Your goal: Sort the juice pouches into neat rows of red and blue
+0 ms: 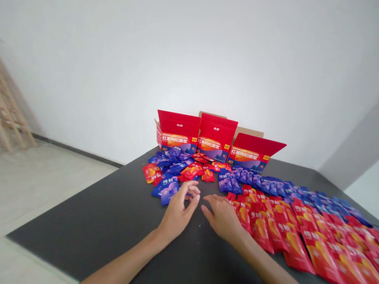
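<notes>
My left hand (179, 209) hovers over the front of the pile, its fingers loosely bent and the thumb apart, holding nothing. Close behind it lies a blue sachet (169, 190) with purple berry print. My right hand (222, 216) is palm down with thumb and fingers apart and no item in it. Its far side is beside a red sachet (243, 215) at the left end of the red rows. Between the hands and the boxes, red and blue sachets form a loose pile, with a red sachet (192, 170) on top.
Three open red cartons stand at the back: a left carton (177, 132), a middle carton (216, 138) and a right carton (250, 154). Rows of overlapping blue sachets (272, 185) and red sachets (321, 252) spread rightward over the black table (97, 215). A white wall (118, 71) rises behind.
</notes>
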`<action>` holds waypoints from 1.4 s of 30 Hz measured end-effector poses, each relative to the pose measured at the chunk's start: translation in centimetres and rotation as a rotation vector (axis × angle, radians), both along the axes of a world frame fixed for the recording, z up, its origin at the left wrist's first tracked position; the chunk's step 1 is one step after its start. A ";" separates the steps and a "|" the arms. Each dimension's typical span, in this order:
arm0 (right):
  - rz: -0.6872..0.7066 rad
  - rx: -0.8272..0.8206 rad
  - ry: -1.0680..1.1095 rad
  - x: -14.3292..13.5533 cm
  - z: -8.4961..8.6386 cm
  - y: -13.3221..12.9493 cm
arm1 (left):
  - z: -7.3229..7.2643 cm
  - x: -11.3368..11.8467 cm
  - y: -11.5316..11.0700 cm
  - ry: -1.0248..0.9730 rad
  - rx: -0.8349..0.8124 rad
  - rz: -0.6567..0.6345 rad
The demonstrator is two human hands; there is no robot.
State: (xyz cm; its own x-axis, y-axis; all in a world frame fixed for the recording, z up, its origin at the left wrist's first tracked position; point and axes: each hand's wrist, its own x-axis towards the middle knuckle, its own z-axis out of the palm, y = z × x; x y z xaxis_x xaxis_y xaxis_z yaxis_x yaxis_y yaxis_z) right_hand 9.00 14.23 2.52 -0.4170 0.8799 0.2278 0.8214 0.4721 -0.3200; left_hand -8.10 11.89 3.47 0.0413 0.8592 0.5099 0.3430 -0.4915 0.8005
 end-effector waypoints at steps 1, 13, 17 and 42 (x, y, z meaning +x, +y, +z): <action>0.021 -0.034 0.022 -1.1 0.4 0.8 | 0.1 -0.5 0.3 -0.035 0.036 0.072; -0.113 -0.164 0.008 -12.9 -2.3 5.2 | -0.8 -6.1 4.8 -0.223 0.136 0.521; -0.208 -0.148 0.068 -13.3 -2.9 5.6 | -1.0 -6.2 5.0 -0.240 0.123 0.533; 0.314 -0.478 1.103 -4.8 -1.0 -0.3 | -0.1 -2.7 3.3 -0.438 -0.296 0.041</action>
